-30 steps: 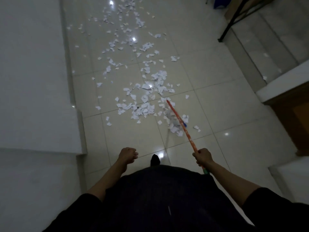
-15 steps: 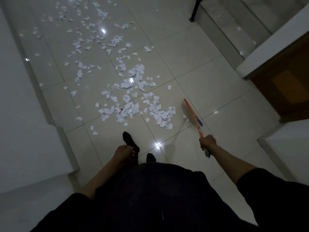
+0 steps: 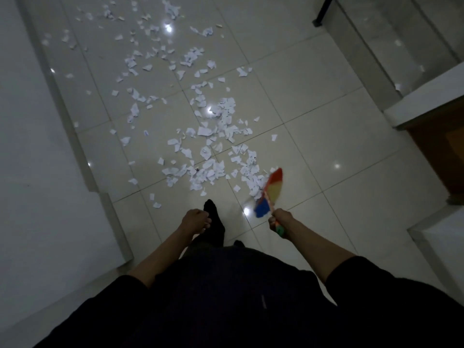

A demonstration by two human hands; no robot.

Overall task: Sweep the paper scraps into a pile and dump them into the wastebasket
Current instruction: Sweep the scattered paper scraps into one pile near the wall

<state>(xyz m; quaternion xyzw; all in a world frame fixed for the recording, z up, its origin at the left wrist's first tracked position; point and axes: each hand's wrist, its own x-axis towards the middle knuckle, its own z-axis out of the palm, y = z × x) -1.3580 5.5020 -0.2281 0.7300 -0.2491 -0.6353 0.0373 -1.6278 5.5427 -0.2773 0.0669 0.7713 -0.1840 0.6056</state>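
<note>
Swinging blurred beside the nearest paper scraps [image 3: 213, 172], the broom [image 3: 270, 190] has crossed rightward, gripped by the right hand [image 3: 277, 220]. Left hand [image 3: 194, 219] hangs curled, holding nothing. Scraps remain scattered; piling has barely begun.

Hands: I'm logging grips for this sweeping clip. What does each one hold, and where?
The right hand grips the broom near the green end of its handle. The left hand is loosely curled and holds nothing.
</note>
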